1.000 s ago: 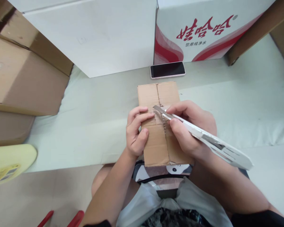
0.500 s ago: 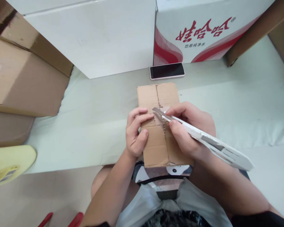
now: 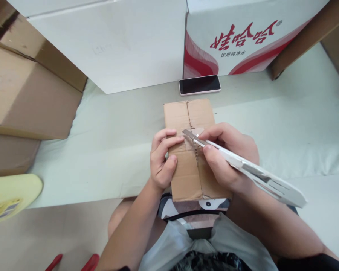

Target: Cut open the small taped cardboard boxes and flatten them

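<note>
A small brown cardboard box [image 3: 186,177] lies in front of me at the table's near edge, with a seam down its middle and clear tape across it. My left hand [image 3: 164,158] grips the box's left side, its fingertips resting on the top face. In my right hand [image 3: 228,154] is a white utility knife [image 3: 248,169], pinched near its front between thumb and fingers. The knife's bare blade points left, over the taped middle of the box close to my left fingertips. Whether the blade tip touches the cardboard I cannot tell.
A phone [image 3: 200,85] lies beyond the box, before a white carton [image 3: 110,49] and a red-and-white carton [image 3: 243,41]. Brown cardboard boxes [image 3: 39,94] stand at the left. A yellow container [image 3: 14,192] sits at the left front edge of the cloth-covered table [image 3: 110,150].
The utility knife's rear end has shifted slightly to the right and down, with my right hand moving a little right. My left hand and the box stay almost in place.
</note>
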Tool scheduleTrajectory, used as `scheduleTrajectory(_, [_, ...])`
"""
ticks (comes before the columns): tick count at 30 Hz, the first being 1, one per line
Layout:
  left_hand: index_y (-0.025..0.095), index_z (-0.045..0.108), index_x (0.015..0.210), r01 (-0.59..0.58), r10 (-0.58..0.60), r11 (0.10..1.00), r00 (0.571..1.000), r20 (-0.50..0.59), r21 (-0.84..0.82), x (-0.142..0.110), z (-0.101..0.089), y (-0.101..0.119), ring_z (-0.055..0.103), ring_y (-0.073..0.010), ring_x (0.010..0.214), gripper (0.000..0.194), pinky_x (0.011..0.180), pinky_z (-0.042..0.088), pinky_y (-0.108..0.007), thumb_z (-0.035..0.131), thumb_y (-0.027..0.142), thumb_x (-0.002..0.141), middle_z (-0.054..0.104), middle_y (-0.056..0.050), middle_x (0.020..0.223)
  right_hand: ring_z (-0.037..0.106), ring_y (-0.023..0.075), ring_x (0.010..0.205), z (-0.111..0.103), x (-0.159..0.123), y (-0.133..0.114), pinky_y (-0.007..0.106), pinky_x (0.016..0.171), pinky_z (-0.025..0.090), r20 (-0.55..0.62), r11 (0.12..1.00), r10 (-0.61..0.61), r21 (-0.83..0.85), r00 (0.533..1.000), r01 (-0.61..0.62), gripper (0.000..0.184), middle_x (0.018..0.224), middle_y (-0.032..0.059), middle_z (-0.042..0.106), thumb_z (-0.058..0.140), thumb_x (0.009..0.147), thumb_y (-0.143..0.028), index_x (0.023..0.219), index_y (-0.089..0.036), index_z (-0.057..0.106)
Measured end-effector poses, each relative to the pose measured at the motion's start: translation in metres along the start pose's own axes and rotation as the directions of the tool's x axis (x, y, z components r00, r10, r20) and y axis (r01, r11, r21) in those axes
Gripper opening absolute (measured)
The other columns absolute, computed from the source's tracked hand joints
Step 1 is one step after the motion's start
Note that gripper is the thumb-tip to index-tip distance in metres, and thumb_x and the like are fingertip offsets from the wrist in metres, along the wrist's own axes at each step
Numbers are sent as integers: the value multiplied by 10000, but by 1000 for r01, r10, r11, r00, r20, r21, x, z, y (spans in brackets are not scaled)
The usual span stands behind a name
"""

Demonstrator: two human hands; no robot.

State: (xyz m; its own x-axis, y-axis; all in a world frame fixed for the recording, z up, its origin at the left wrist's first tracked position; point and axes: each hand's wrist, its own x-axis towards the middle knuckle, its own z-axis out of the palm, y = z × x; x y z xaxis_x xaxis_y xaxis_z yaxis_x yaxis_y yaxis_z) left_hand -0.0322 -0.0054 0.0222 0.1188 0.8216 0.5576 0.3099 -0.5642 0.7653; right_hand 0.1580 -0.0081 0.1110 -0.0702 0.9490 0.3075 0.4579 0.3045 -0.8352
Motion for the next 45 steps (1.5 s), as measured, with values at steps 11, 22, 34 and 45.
scheduleTrajectory(11, [287, 724, 1294, 4, -4, 1000, 1000, -9, -4, 0, -1, 1, 654, -297, 1256, 387, 1106, 551, -494, 519, 514, 1056, 648, -94, 1353, 550, 127, 527, 0, 0, 0, 267, 567, 475, 11, 998, 43, 35, 999, -44, 94, 627, -53, 641, 620, 793, -189, 855, -257, 644])
scheduleTrajectory(22, [282, 727, 1293, 7, -8, 1000, 1000, -7, -28, 1, 0, 2, 655, -293, 1256, 387, 1110, 553, -488, 528, 512, 1055, 646, -94, 1353, 530, 116, 512, 0, 1, -1, 255, 542, 449, 2, 999, 25, 32, 1000, -25, 84, 612, -58, 628, 611, 796, -190, 843, -254, 637])
scheduleTrajectory(34, [277, 729, 1283, 18, -18, 1000, 1000, -1, -10, 0, 0, 0, 653, -305, 1264, 405, 1106, 557, -506, 515, 531, 1051, 644, -102, 1357, 554, 124, 526, 0, 1, 0, 265, 557, 470, 12, 998, 43, 40, 999, -44, 96, 628, -52, 644, 622, 796, -185, 861, -254, 638])
scheduleTrajectory(45, [260, 735, 1257, 25, -25, 999, 1000, 4, 44, -1, -1, 0, 662, -311, 1255, 445, 1103, 563, -517, 488, 569, 1051, 655, -113, 1338, 548, 123, 524, 0, 1, -1, 260, 560, 458, 6, 999, 33, 41, 999, -33, 94, 624, -57, 636, 616, 792, -192, 857, -256, 635])
